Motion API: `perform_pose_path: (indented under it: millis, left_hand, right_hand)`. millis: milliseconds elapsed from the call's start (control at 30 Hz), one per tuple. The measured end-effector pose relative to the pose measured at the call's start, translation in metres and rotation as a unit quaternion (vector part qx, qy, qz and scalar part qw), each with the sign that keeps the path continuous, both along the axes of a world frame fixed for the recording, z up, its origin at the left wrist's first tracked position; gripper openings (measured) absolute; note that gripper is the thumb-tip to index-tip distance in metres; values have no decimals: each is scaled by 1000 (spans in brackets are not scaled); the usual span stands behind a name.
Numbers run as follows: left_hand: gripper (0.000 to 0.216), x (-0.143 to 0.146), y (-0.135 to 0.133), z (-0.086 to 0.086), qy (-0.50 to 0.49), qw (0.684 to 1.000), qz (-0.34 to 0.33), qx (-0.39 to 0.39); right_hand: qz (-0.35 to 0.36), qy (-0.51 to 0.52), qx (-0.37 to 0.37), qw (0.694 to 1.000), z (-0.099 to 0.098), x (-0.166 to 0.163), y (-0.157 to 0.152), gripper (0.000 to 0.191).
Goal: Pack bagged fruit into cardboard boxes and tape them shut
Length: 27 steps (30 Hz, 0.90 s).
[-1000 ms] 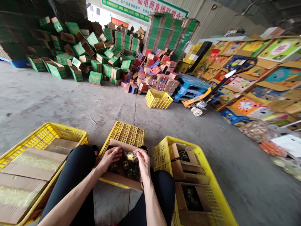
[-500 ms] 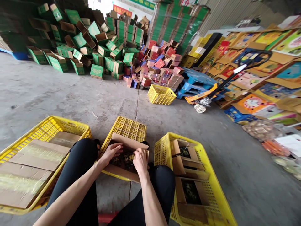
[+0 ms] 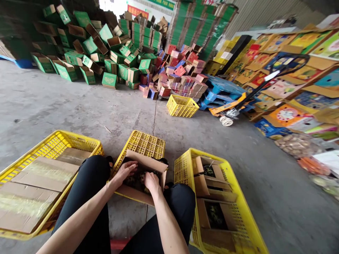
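Observation:
An open cardboard box (image 3: 144, 159) with raised flaps rests on an upturned yellow crate (image 3: 145, 143) between my knees. Dark contents with yellowish patches lie inside; I cannot make out what they are. My left hand (image 3: 127, 171) is at the box's left side, fingers stretched out and slightly curved over the opening, holding nothing visible. Inside the box, toward its right side, my right hand (image 3: 152, 181) reaches down with fingers drawn together on the contents. Its fingertips are partly hidden, so what they grip is unclear.
On my left, a yellow crate (image 3: 57, 135) holds taped cardboard boxes (image 3: 43, 173). To my right, another crate (image 3: 233, 176) holds open boxes (image 3: 202, 188) with dark contents. Farther off are a small yellow crate (image 3: 182, 106), a pallet jack (image 3: 234, 112), blue pallets (image 3: 222, 86) and heaped green cartons (image 3: 109, 79).
My right hand has moved left and deeper into the box, away from its right edge. My left hand has stayed nearly still. The view has shifted very slightly.

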<state>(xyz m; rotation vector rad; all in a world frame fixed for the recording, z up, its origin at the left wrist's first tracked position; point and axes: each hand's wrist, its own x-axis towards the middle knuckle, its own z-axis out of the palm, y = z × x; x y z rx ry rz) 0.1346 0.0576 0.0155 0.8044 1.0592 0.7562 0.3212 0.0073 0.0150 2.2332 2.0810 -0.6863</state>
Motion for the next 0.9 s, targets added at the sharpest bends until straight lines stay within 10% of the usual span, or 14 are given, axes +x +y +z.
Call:
perform_pose_path:
  millis: [267, 900]
  left_hand:
    - [66, -1, -1, -6, -9, 1000, -5, -2]
    - [63, 1, 0, 0, 10, 1000, 12, 19]
  right_hand:
    - [25, -21, -14, 999, -7, -10, 3, 71]
    - [-67, 61, 46, 995, 20, 7, 4, 18]
